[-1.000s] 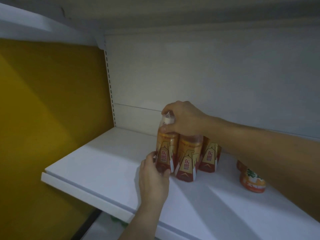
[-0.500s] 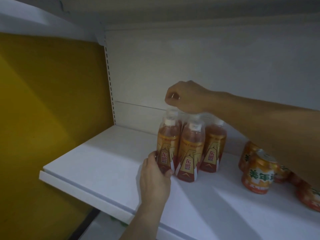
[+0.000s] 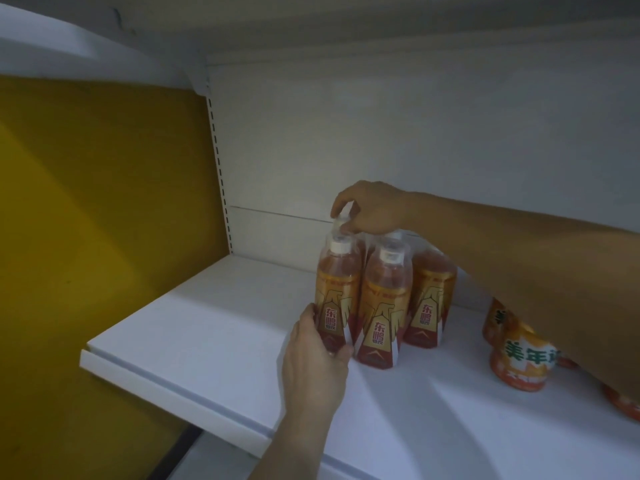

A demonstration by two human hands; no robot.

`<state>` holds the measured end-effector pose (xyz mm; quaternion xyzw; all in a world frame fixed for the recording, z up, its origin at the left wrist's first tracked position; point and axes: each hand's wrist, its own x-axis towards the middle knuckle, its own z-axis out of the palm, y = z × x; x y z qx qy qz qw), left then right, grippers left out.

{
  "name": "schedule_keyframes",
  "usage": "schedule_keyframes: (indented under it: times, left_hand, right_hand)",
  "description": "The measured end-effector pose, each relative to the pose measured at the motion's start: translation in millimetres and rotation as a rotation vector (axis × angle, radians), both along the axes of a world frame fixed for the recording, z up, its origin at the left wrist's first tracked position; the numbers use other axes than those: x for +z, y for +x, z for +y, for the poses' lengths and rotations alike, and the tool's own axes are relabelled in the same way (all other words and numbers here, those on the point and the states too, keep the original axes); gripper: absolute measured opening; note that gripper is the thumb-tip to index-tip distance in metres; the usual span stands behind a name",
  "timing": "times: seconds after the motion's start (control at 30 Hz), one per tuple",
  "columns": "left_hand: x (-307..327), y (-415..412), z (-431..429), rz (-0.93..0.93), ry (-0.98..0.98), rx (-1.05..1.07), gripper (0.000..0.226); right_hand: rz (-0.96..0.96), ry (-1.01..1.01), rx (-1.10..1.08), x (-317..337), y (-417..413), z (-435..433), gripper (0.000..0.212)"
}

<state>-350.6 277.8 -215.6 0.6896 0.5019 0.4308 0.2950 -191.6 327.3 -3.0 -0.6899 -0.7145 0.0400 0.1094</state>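
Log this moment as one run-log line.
left hand: grips base of front-left clear plastic orange-drink bottle | right hand: pinches white cap of rear bottle | bottles upright on white shelf | orange cans at right

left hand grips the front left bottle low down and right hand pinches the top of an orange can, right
No: the right hand pinches the white cap of a rear bottle, not an orange can, which stands apart to the right. The left hand does grip the front left bottle low down. The head view shows this.
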Motion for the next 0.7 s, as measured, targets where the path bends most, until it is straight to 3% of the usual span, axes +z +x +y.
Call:
schedule_keyframes:
  times: [0.23, 0.37, 0.57, 0.63, 0.7]
  left_hand:
    - [8.7, -4.3, -8.6, -0.048, -0.015, -0.047, 0.049]
    - [21.5, -11.0, -21.2, -0.085, -0.050, -0.029, 0.063]
    - [63.3, -21.9, -61.6, -0.328, 0.141, 0.015, 0.040]
    - [86.0, -17.1, -89.1, -0.521, 0.162, -0.131, 0.031]
    - [106.6, -6.8, -118.6, -0.729, 0.094, -0.365, 0.036]
  right_hand:
    - [0.324, 0.569, -0.083, 46.9, -2.8, -35.7, 0.030]
    - [0.366, 0.811, -0.058, 95.7, -13.9, -73.1, 0.029]
    - [0.467, 0.855, 0.028, 124.1, -30.9, -144.8, 0.022]
    - [0.510, 0.803, 0.036, 118.2, -34.6, -173.2, 0.017]
    - [0.554, 0.749, 0.038, 107.7, -35.6, -202.5, 0.012]
